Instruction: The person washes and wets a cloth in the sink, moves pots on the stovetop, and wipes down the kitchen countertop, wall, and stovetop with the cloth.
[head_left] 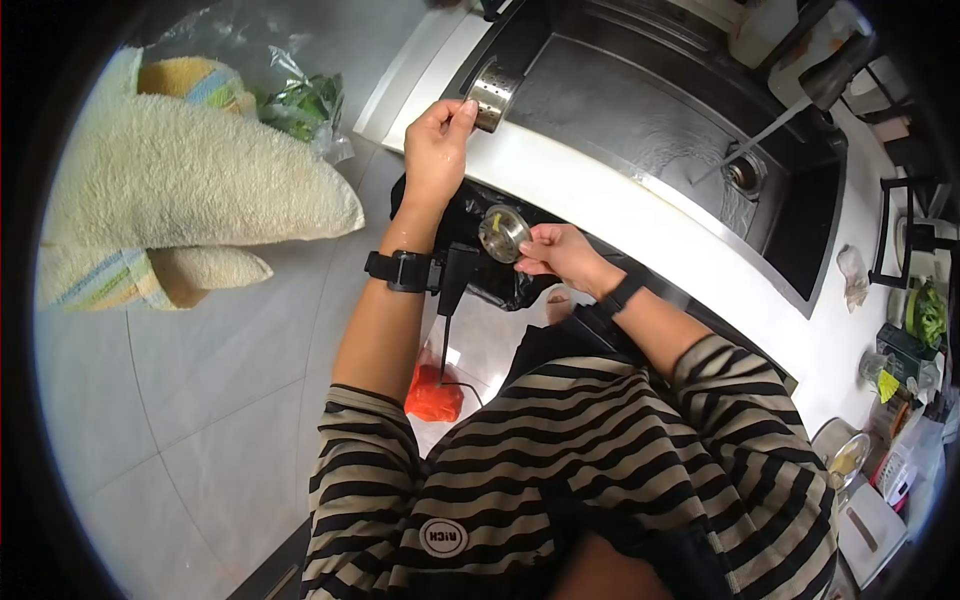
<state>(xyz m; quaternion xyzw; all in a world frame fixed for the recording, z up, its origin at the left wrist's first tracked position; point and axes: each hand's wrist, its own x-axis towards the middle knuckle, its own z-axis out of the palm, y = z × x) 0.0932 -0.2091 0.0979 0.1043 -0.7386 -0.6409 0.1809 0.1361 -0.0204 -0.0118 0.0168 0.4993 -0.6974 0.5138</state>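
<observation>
My left hand [437,150] is closed on a small perforated metal strainer basket [494,96], held tilted at the front edge of the sink. Pinched between the fingers of my right hand [565,255] is a round metal sink strainer [503,233] with a yellowish-green scrap on it. The round strainer is over a bin lined with a black bag [510,287], in front of the counter. Both hands are apart from each other. The sink [610,95] lies beyond them, and water runs from the faucet [832,80] near the open drain [743,176].
A white counter edge [600,200] runs between me and the sink. Cream towels [200,170] hang at the left beside a clear bag of greens [305,105]. On the floor sits a red bag [434,393]. Greens [928,312] and several containers crowd the right counter.
</observation>
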